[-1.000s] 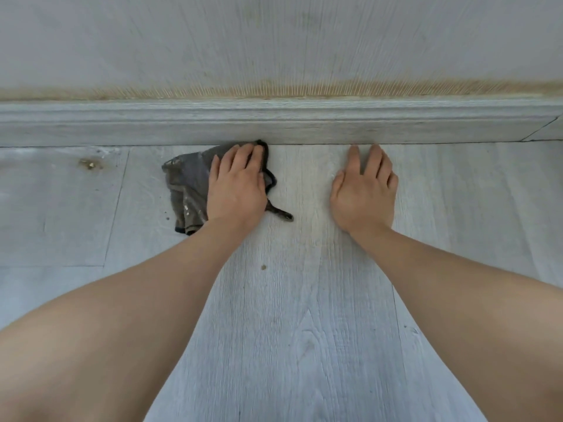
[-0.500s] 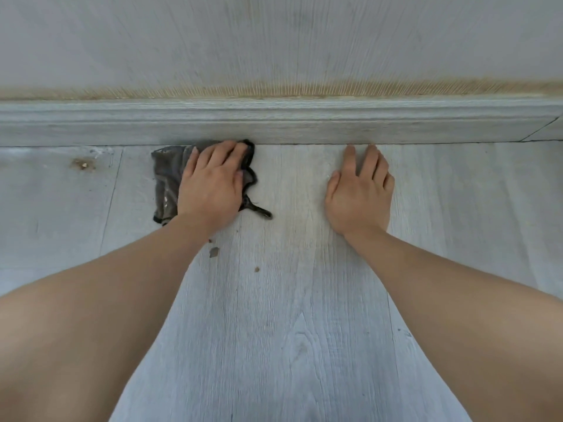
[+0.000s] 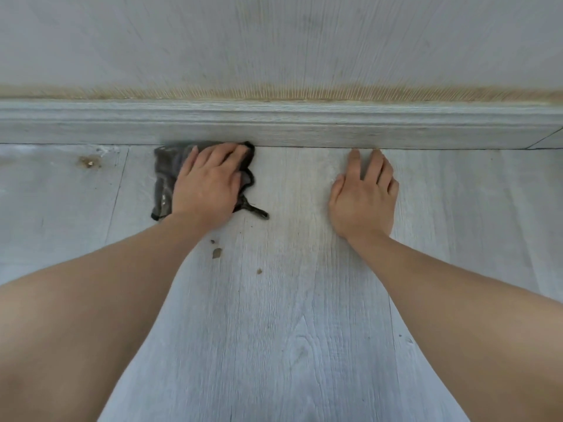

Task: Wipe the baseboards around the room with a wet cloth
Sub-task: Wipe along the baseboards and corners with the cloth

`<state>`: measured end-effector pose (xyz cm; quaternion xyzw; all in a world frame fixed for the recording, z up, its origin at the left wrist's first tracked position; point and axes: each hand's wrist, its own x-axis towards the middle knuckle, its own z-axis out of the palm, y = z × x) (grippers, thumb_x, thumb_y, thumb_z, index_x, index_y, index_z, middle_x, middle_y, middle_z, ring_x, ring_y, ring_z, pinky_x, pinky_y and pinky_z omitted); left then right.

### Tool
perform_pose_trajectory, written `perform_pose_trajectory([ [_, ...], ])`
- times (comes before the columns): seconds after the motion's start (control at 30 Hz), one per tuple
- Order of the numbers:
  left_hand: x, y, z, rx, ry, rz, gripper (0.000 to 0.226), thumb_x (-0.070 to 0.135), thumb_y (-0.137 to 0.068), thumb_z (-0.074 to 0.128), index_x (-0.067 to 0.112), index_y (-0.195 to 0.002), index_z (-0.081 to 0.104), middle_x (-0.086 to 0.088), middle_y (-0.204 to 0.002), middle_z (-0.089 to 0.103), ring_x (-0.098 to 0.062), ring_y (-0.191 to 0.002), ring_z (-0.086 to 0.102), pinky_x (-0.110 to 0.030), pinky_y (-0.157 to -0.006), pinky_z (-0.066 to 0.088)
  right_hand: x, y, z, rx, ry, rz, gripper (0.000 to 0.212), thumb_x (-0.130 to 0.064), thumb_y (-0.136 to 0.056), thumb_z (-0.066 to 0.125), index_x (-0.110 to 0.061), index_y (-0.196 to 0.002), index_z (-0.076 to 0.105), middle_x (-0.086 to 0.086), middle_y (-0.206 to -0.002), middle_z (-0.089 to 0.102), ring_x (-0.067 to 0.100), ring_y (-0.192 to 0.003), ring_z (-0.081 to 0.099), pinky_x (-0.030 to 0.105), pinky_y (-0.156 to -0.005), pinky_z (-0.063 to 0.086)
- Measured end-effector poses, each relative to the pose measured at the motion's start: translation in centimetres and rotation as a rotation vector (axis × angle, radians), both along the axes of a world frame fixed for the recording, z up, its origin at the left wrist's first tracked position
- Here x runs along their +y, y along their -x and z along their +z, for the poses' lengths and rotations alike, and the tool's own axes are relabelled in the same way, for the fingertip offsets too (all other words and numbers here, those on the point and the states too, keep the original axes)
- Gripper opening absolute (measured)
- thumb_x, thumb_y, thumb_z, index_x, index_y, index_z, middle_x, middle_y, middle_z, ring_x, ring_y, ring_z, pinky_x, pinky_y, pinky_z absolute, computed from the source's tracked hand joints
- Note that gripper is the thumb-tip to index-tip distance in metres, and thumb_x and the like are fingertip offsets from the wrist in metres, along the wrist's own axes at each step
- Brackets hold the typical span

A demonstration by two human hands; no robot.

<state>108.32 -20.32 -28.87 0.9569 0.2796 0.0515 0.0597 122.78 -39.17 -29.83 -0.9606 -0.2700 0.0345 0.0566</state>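
Grey cloth [image 3: 166, 175]: dark, damp-looking, spread on my floor [image 3: 274, 330], its far edge touching the foot of the baseboard [image 3: 304, 129]. Left hand [image 3: 207, 184]: flat on the cloth, fingers spread, pressing rather than gripping. Right hand [image 3: 364, 196]: flat and bare on the floor, holding nothing, fingertips just short of the baseboard. Method, as I judge it: lift the cloth's edge onto the moulding's face and drag it sideways with steady pressure. Containers: none in view. Loose crumbs [image 3: 217, 252]: near my left wrist.

cloth [image 3: 166, 175]: dark grey | baseboard [image 3: 304, 126]: pale grey woodgrain | floor [image 3: 289, 300]: pale grey woodgrain
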Motion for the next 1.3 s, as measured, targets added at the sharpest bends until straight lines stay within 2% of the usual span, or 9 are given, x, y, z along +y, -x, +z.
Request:
perform_pose_trajectory([
  [0.27,-1.4,-2.4,0.6,-0.060,0.042,0.271,0.043,0.001,-0.092,0.041,0.016,-0.131,0.052,-0.010,-0.128,0.048,-0.037,-0.107,0.040,-0.043,-0.089,0.032,-0.1,-0.1,0.0,0.003,-0.020,0.012,0.054,-0.034,-0.099,0.023,-0.014,-0.149,0.020,0.019,-0.153,0.016,0.032,-0.139,0.017,0.043,-0.112,0.017],
  [0.43,-1.6,-3.1,1.6,-0.062,0.147,0.206,0.044,0.000,-0.093,0.041,0.017,-0.132,0.052,-0.016,-0.122,0.050,-0.039,-0.105,0.044,-0.044,-0.092,0.039,-0.2,0.0,0.2,0.029,-0.041,0.023,0.054,-0.034,-0.099,0.023,-0.014,-0.149,0.018,0.020,-0.154,0.014,0.033,-0.140,0.015,0.043,-0.113,0.014],
  [0.63,-3.0,-3.2,4.0,-0.265,0.356,0.088,0.039,-0.001,-0.091,0.047,0.013,-0.124,0.060,-0.010,-0.111,0.057,-0.021,-0.100,0.052,-0.016,-0.079,0.032,-0.2,-0.5,1.1,0.196,-0.010,0.024,0.056,-0.034,-0.101,0.020,-0.015,-0.151,0.007,0.017,-0.156,-0.002,0.030,-0.143,0.000,0.041,-0.116,0.004],
  [0.77,-4.0,-3.8,6.9,-0.468,0.605,0.130,0.033,-0.004,-0.090,0.048,0.007,-0.119,0.062,0.000,-0.099,0.060,-0.013,-0.092,0.055,-0.013,-0.075,0.040,0.5,0.5,2.9,0.270,-0.067,0.119,0.048,-0.026,-0.100,0.029,-0.012,-0.146,0.023,0.013,-0.154,0.005,0.030,-0.139,0.009,0.039,-0.114,0.012],
  [0.87,-4.1,-3.9,8.9,-0.700,0.916,0.307,0.032,-0.001,-0.092,0.050,0.006,-0.122,0.058,-0.006,-0.104,0.062,-0.020,-0.097,0.061,-0.032,-0.089,0.052,1.6,2.9,4.4,0.423,-0.221,0.191,0.040,-0.021,-0.100,0.032,-0.007,-0.137,0.037,0.016,-0.143,0.029,0.032,-0.128,0.028,0.036,-0.102,0.027],
  [0.93,-4.1,-3.8,10.3,-0.863,1.187,0.416,0.030,-0.001,-0.094,0.046,0.003,-0.123,0.055,-0.012,-0.104,0.062,-0.022,-0.090,0.061,-0.034,-0.078,0.055,2.7,4.1,5.6,0.626,-0.367,0.119,0.037,-0.021,-0.100,0.033,-0.003,-0.130,0.044,0.018,-0.131,0.043,0.032,-0.117,0.041,0.033,-0.091,0.034],
  [1.07,-3.7,-3.4,12.4,-1.117,1.572,0.598,0.024,0.002,-0.097,0.041,0.010,-0.115,0.054,-0.012,-0.097,0.060,-0.028,-0.086,0.058,-0.047,-0.084,0.050,3.5,5.3,7.8,1.195,-0.671,-0.281,0.037,-0.038,-0.100,0.036,-0.011,-0.118,0.055,0.009,-0.099,0.057,0.022,-0.081,0.055,0.031,-0.076,0.044],
  [1.17,-3.7,-2.6,12.4,-1.257,1.798,0.698,0.022,0.002,-0.095,0.038,0.005,-0.106,0.057,-0.015,-0.099,0.058,-0.030,-0.086,0.058,-0.050,-0.079,0.051,3.0,5.2,8.7,1.614,-0.969,-0.516,0.036,-0.035,-0.097,0.049,-0.010,-0.119,0.060,0.013,-0.099,0.065,0.025,-0.079,0.063,0.037,-0.075,0.054],
  [1.3,-4.1,-1.3,11.1,-1.308,1.858,0.776,0.031,0.004,-0.093,0.038,0.005,-0.117,0.059,-0.016,-0.121,0.058,-0.032,-0.111,0.058,-0.055,-0.092,0.047,2.4,5.0,9.1,1.379,-1.182,-0.537,0.034,0.013,-0.084,0.057,0.004,-0.117,0.057,0.019,-0.103,0.065,0.029,-0.086,0.063,0.044,-0.083,0.054],
])
